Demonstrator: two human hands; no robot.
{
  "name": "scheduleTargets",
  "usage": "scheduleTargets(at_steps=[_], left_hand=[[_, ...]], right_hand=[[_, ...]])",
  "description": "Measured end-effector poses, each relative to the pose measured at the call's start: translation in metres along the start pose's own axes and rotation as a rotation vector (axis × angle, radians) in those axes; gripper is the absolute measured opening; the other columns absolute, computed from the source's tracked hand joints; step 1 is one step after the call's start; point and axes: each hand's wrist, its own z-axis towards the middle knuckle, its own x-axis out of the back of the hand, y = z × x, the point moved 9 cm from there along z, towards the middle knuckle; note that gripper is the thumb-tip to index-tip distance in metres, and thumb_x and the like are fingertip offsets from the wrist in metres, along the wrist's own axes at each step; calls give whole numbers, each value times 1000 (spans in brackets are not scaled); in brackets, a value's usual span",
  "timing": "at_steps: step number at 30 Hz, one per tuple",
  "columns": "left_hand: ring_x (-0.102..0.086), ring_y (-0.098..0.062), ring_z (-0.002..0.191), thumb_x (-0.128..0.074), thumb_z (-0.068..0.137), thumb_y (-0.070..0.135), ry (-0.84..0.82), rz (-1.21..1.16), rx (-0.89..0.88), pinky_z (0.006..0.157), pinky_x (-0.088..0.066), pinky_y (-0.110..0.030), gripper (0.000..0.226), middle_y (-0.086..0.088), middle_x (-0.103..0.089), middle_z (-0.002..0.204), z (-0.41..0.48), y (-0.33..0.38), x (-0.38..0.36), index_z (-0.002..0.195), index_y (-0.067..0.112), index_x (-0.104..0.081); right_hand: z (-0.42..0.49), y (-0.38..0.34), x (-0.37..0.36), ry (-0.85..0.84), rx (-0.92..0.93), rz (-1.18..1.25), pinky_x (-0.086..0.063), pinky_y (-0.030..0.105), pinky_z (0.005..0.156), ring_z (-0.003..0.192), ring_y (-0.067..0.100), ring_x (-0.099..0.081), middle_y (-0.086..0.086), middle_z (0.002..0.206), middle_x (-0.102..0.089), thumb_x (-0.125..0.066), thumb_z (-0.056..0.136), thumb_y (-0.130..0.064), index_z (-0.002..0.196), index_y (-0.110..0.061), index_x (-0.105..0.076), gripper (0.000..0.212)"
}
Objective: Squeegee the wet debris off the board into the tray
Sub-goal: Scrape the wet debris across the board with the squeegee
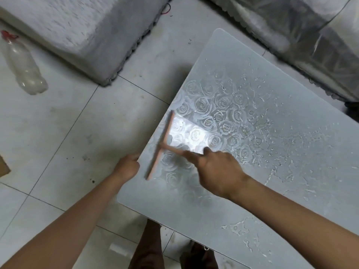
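A large translucent board (262,78) with a rose pattern lies tilted across the view, wet with droplets and bits of whitish debris on its right and lower parts. A pinkish T-shaped squeegee (160,148) lies with its blade along the board's left edge. My right hand (215,167) grips the squeegee's handle. My left hand (128,166) holds the board's left edge, fingers curled over it, just left of the blade. No tray is in view.
The floor is grey tile (64,136). A plastic bottle (23,65) with a red cap lies on it at the left. Covered grey furniture stands at the top left (81,32) and top right (303,28). My legs (147,249) show under the board.
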Motion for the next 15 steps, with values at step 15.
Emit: scheduleTargets(at_steps=[15], left_hand=[[-42,-29,133,-46,86,2,-87,258,-123,105,-39,-37,73,-9,-39,150,-13,-7,-10,152,20,-22]], right_hand=[[3,-48,-9,-17,-14,-1,-31,34,64,92,33,-61,12,107,-53,-39,88,-12,144,-29,-32,60]])
